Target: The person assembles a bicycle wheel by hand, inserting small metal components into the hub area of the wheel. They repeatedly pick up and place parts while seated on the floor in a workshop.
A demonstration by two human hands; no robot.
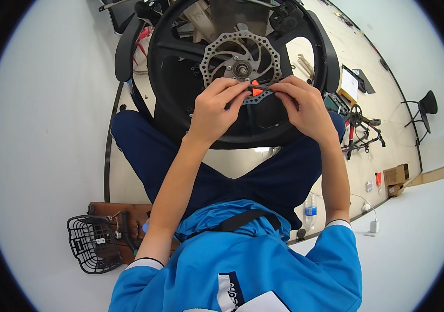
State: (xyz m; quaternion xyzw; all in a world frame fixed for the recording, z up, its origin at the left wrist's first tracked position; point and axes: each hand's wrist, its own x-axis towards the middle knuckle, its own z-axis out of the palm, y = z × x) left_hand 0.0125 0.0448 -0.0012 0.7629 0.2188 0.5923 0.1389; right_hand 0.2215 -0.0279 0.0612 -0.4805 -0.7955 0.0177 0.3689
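My left hand [216, 106] pinches one end of a thin dark rod [264, 88], and the fingertips of my right hand [305, 106] close on its other end. An orange piece [256, 92] shows between the hands, right at the rod. Whether it is fixed to the rod I cannot tell. Just beneath lies a silver brake disc [209, 55] with a ring of holes, mounted at the hub [242, 68] of a black spoked wheel [167, 99]. The wheel rests flat in front of me, close to my knees.
Left of me, a black wire basket [94, 244] sits beside a brown board [131, 250] with parts. On the floor to the right are a red and black bike frame [357, 132], a plastic bottle [310, 212] and cardboard boxes [396, 177]. A black chair [427, 104] stands farther off.
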